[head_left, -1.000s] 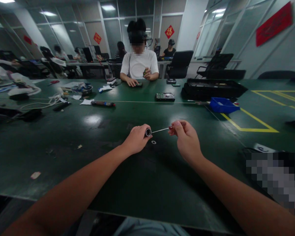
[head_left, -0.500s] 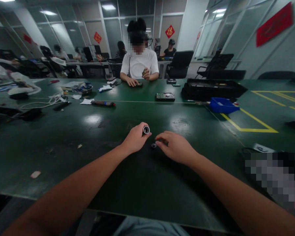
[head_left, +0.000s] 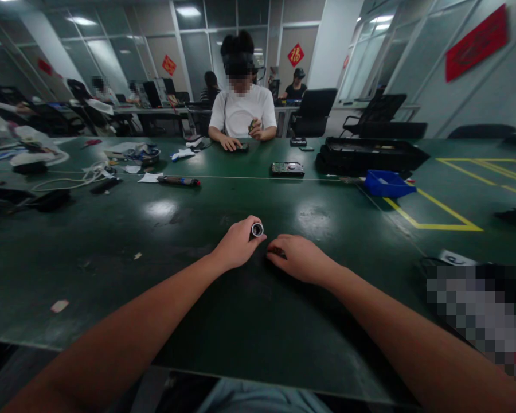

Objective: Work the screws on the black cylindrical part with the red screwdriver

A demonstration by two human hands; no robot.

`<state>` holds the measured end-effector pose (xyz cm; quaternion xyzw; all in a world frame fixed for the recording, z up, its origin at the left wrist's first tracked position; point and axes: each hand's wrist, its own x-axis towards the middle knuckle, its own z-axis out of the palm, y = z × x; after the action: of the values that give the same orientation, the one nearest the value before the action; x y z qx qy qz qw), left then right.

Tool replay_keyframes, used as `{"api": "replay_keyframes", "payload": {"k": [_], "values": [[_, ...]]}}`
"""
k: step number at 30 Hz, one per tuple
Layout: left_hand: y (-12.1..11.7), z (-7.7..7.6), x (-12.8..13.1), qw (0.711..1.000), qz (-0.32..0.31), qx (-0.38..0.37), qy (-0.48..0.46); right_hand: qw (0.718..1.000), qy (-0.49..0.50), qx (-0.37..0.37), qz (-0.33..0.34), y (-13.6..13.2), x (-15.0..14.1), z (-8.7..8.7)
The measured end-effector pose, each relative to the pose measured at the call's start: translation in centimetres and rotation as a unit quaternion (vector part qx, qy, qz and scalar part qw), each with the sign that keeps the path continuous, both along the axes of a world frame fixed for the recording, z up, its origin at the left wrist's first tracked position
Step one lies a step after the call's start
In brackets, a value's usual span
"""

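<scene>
My left hand [head_left: 238, 242] is closed around a dark tube with a bright metal rim, which looks like a flashlight body [head_left: 257, 230]. Its open end faces up toward me, and the fingers hide most of its length. Just to the right, my right hand [head_left: 301, 258] rests low at the green table, thumb and fingers curled together. A small round cap [head_left: 277, 251] is mostly covered by those fingers; only a bit of it shows in the gap. Hand and tube are apart from the right hand by a small space.
Across the green table [head_left: 223, 327] sits a person [head_left: 243, 109] in a white shirt, handling small parts. A hard drive [head_left: 288, 168], a blue bin [head_left: 389, 183] and a black tray [head_left: 372, 154] lie ahead. On the left are a marker-like tool [head_left: 178, 180] and cables [head_left: 75, 182].
My right hand has moved slightly left and closed its fingers over the small cap, which lay uncovered on the table before. My left hand keeps its hold on the tube.
</scene>
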<state>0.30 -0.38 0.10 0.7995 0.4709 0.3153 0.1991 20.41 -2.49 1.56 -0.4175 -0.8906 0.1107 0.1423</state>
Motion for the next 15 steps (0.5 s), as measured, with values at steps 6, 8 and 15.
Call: {"api": "replay_keyframes", "payload": {"k": [6,8,15], "values": [[-0.1,0.0,0.1,0.999,-0.045,0.018,0.014,0.993,0.095,0.066,-0.019,-0.9,-0.4,1.5],[-0.3,0.1,0.2,0.998,-0.063,0.020,0.019,0.989,0.114,0.083,-0.041,-1.1,-0.5,1.6],[-0.9,0.3,0.7,0.995,-0.086,0.020,0.040,0.987,0.121,0.097,-0.050,-0.9,-0.7,1.0]]}}
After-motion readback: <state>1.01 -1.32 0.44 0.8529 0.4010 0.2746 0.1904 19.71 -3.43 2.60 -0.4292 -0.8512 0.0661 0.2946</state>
